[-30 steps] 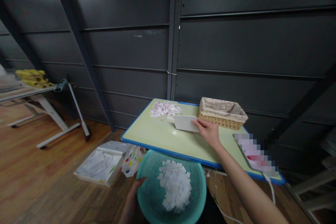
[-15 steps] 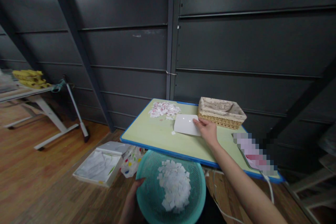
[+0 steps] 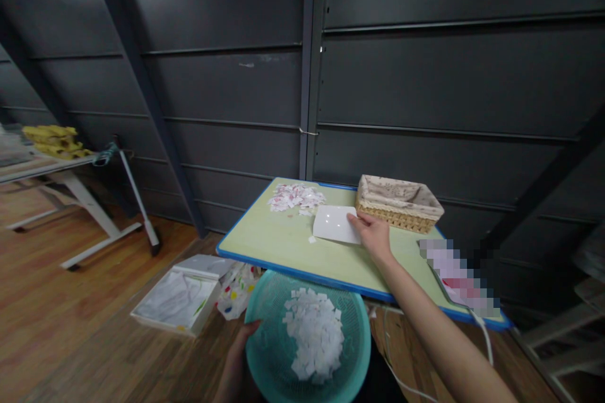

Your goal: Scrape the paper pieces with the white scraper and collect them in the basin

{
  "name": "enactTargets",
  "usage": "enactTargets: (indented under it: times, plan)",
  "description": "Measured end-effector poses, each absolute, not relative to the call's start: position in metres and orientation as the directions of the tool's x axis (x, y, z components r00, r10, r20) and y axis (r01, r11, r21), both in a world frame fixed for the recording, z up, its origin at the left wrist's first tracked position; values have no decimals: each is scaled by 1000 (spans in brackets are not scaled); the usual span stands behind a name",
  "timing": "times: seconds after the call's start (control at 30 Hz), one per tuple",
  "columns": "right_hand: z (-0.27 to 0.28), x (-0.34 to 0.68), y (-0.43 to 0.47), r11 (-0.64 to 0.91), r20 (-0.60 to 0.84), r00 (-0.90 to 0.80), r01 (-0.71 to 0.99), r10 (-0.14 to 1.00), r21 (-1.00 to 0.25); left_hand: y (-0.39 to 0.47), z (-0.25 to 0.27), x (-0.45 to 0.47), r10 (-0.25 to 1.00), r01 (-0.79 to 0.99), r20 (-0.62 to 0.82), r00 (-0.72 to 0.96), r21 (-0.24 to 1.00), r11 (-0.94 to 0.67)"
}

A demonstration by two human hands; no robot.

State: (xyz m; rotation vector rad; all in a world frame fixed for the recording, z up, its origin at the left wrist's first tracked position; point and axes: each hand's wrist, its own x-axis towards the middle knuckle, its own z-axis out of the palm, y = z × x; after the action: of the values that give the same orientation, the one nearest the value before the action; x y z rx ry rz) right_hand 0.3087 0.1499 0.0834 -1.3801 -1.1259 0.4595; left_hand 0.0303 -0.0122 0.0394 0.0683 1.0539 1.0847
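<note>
My left hand (image 3: 244, 341) grips the rim of a teal mesh basket (image 3: 263, 352), its thumb over the edge and the other fingers hidden below. Inside the basket lies a heap of small white square pieces (image 3: 317, 334). Over the table, my right hand (image 3: 372, 233) is closed on the right edge of a white, glossy rectangular tray (image 3: 333, 225), which looks slightly tilted. Just left of the tray is a single white piece (image 3: 312, 240). Behind that spreads a pile of white and pinkish scraps (image 3: 295, 197).
A pale green table (image 3: 265, 236) with blue edging stands before me. On it are a cloth-lined wicker basket (image 3: 401, 201) and a pixelated flat device (image 3: 456, 277) with a white cable. An open white box (image 3: 177, 299) and a patterned plastic bag (image 3: 239, 289) lie on the floor.
</note>
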Motion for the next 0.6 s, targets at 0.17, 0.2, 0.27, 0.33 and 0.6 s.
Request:
enactTargets:
  times: [0.17, 0.2, 0.27, 0.33, 0.6]
  plan:
    - [83, 309, 149, 180, 341, 473, 353, 813, -918, -10, 15, 26, 758, -679, -649, 73, 524, 514]
    - [83, 309, 150, 177, 336, 473, 349, 815, -920, -10, 12, 25, 763, -667, -642, 70, 539, 515]
    - [83, 309, 150, 177, 328, 468, 337, 821, -925, -10, 9, 24, 780, -647, -623, 65, 568, 508]
    - [82, 309, 150, 182, 329, 464, 333, 823, -925, -10, 8, 23, 786, -642, -615, 59, 580, 502]
    - [82, 309, 149, 182, 303, 438, 297, 846, -937, -10, 14, 26, 766, -671, -635, 99, 526, 522]
